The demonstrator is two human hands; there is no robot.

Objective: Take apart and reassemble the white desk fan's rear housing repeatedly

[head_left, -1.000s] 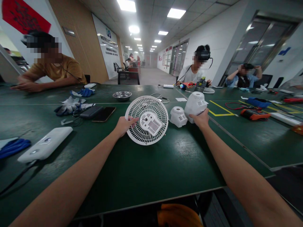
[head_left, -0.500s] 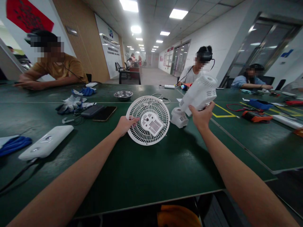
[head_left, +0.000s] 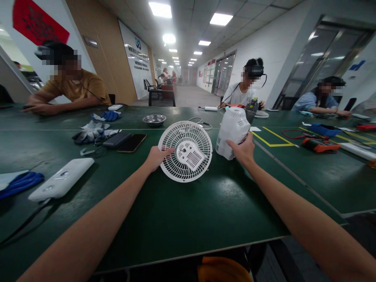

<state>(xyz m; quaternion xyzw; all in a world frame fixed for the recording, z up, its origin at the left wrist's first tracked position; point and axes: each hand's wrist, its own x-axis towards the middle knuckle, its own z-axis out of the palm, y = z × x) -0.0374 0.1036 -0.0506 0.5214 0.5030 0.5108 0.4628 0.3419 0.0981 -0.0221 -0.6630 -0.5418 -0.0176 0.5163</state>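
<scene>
A round white fan grille with a slotted plate at its centre is tilted up over the green table. My left hand is closed on the grille's left edge, thumb across the ribs. To the right, a white plastic fan housing with vent slots stands roughly upright, apart from the grille. My right hand grips its lower right side. The fingers behind the housing are hidden, and I cannot tell whether its bottom touches the table. A white cable lies behind the grille.
A metal bowl stands beyond the grille. To the left lie a phone, a dark power bank, gloves and a white power bank. An orange-black meter lies right. Several people sit around the table.
The fan housing in my right hand has come down and left, from tilted to nearly upright. The smaller vented white part beneath it is now hidden. My left hand keeps hold of the grille.
</scene>
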